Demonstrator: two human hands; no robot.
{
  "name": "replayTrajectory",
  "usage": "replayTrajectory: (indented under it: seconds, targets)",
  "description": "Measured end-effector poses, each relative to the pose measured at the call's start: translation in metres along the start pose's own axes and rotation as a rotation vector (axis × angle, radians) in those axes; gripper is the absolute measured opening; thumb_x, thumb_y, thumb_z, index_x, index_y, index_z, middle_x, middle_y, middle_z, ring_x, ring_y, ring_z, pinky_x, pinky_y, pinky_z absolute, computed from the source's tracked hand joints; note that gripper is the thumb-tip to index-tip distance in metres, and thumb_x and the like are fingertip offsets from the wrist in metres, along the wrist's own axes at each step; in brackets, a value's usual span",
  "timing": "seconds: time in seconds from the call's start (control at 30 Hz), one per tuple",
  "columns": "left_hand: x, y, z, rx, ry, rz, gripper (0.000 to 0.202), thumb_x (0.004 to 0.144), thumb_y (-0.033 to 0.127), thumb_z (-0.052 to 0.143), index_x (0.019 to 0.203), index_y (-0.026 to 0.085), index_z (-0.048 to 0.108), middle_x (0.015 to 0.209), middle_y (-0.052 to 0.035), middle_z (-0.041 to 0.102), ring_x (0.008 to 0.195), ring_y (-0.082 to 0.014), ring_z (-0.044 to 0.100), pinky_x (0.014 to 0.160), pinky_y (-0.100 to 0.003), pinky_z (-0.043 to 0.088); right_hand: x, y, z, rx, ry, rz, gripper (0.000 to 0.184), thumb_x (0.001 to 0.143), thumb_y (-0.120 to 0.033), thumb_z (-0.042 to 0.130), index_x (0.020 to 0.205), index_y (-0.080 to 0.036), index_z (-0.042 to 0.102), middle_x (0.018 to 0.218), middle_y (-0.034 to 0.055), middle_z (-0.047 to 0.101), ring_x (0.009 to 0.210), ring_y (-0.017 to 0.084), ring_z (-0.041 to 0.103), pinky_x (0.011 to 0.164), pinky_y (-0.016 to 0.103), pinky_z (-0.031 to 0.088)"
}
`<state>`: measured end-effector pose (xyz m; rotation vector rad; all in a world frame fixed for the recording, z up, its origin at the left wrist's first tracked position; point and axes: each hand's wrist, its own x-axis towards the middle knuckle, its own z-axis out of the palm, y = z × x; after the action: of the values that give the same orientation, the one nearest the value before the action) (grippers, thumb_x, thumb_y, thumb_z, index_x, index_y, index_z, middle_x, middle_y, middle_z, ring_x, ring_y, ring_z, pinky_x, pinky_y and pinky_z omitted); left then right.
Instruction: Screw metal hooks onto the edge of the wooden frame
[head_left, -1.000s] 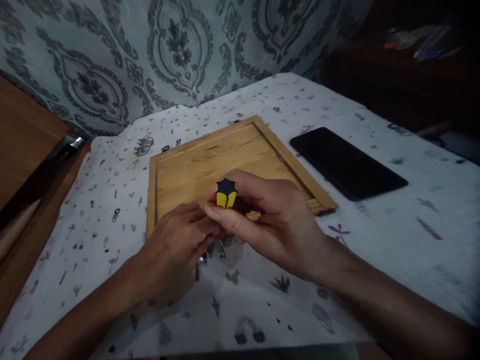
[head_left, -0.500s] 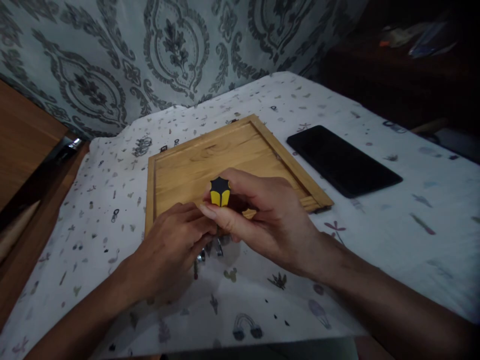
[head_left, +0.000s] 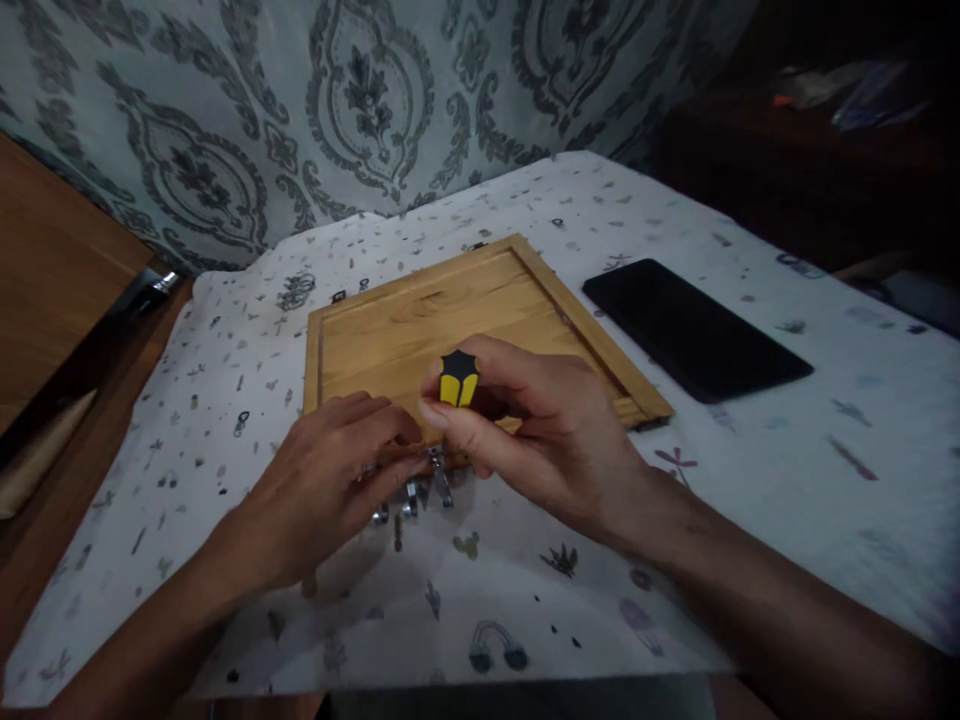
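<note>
My right hand (head_left: 547,430) grips a screwdriver by its black and yellow handle (head_left: 459,378), with the thumb and index finger around it. The tool stands nearly upright over the near edge of a framed wooden panel (head_left: 390,350); its tip is hard to make out. Just below it, a shiny metal hook (head_left: 441,478) sits at that edge. My left hand (head_left: 322,480) is beside it on the left, fingers bent over the panel's edge and thumb apart from the index finger. Smaller metal hooks (head_left: 409,498) show under the left thumb, partly hidden.
Right of the panel lies a black smartphone (head_left: 697,330). A white patterned cloth (head_left: 562,620) covers the table. Behind it hangs a grey patterned curtain (head_left: 367,100). Brown wooden furniture (head_left: 52,270) stands at the left, and dim clutter (head_left: 847,95) shows at the far right.
My left hand has drawn a little left and its thumb and index finger have parted, baring more of the metal hook. The screwdriver stays upright in my right hand. The view has shifted slightly.
</note>
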<state>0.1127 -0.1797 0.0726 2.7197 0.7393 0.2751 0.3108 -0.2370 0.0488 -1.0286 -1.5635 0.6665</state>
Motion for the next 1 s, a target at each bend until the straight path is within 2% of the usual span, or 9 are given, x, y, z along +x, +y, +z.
replayTrajectory:
  seconds: [0.13, 0.23, 0.37, 0.5, 0.67, 0.8, 1.0]
  targets:
    - [-0.007, 0.005, 0.003, 0.010, -0.042, -0.103, 0.044, 0.091, 0.058, 0.056, 0.113, 0.020, 0.062, 0.103, -0.0065, 0.065, 0.091, -0.0213, 0.060, 0.075, -0.034, 0.049, -0.001, 0.001, 0.000, 0.010, 0.013, 0.020, 0.014, 0.093, -0.035, 0.064, 0.085, -0.024, 0.062, 0.067, -0.0039, 0.054, 0.050, 0.010, 0.048, 0.045, 0.023, 0.040]
    - [-0.010, 0.008, 0.016, 0.098, -0.047, -0.113, 0.053, 0.086, 0.064, 0.058, 0.113, 0.019, 0.061, 0.108, -0.0083, 0.064, 0.097, -0.0251, 0.057, 0.079, -0.040, 0.049, -0.001, 0.003, -0.001, -0.011, 0.016, 0.010, 0.016, 0.091, -0.038, 0.067, 0.084, -0.023, 0.062, 0.071, -0.0025, 0.057, 0.050, 0.010, 0.048, 0.044, 0.024, 0.040]
    - [-0.009, 0.010, 0.034, 0.215, 0.004, -0.132, 0.056, 0.078, 0.063, 0.069, 0.110, 0.017, 0.063, 0.111, -0.0098, 0.064, 0.101, -0.0292, 0.055, 0.084, -0.046, 0.047, -0.001, 0.005, -0.003, -0.041, 0.020, 0.011, 0.019, 0.090, -0.039, 0.068, 0.083, -0.023, 0.062, 0.071, -0.0019, 0.057, 0.050, 0.010, 0.048, 0.044, 0.024, 0.041]
    - [-0.008, 0.010, 0.042, 0.201, 0.026, -0.090, 0.055, 0.078, 0.061, 0.070, 0.108, 0.016, 0.064, 0.113, -0.0099, 0.065, 0.100, -0.0290, 0.056, 0.083, -0.046, 0.046, -0.002, 0.005, -0.003, -0.064, 0.025, 0.012, 0.020, 0.091, -0.038, 0.066, 0.081, -0.022, 0.061, 0.071, -0.0015, 0.058, 0.050, 0.010, 0.049, 0.044, 0.025, 0.040]
    - [-0.009, 0.008, 0.041, 0.163, 0.004, -0.124, 0.053, 0.079, 0.058, 0.071, 0.109, 0.016, 0.064, 0.113, -0.0099, 0.065, 0.102, -0.0296, 0.056, 0.084, -0.046, 0.045, -0.004, 0.000, -0.002, -0.067, 0.055, 0.081, 0.015, 0.090, -0.033, 0.069, 0.082, -0.022, 0.062, 0.076, -0.0009, 0.062, 0.049, 0.009, 0.050, 0.042, 0.025, 0.040]
    - [-0.011, 0.002, 0.037, 0.083, -0.022, -0.159, 0.052, 0.078, 0.059, 0.071, 0.107, 0.018, 0.064, 0.106, -0.0074, 0.064, 0.101, -0.0274, 0.055, 0.085, -0.044, 0.043, -0.004, -0.002, -0.001, -0.034, 0.070, 0.064, 0.009, 0.088, -0.028, 0.072, 0.085, -0.024, 0.064, 0.074, -0.0023, 0.063, 0.048, 0.009, 0.053, 0.041, 0.024, 0.042]
    - [-0.012, 0.001, 0.033, 0.010, -0.080, -0.196, 0.055, 0.079, 0.063, 0.069, 0.106, 0.016, 0.062, 0.108, -0.0077, 0.061, 0.103, -0.0271, 0.052, 0.085, -0.043, 0.043, -0.006, -0.001, 0.001, -0.024, 0.115, 0.085, 0.007, 0.087, -0.027, 0.072, 0.087, -0.026, 0.066, 0.073, -0.0046, 0.064, 0.043, 0.007, 0.053, 0.038, 0.021, 0.042]
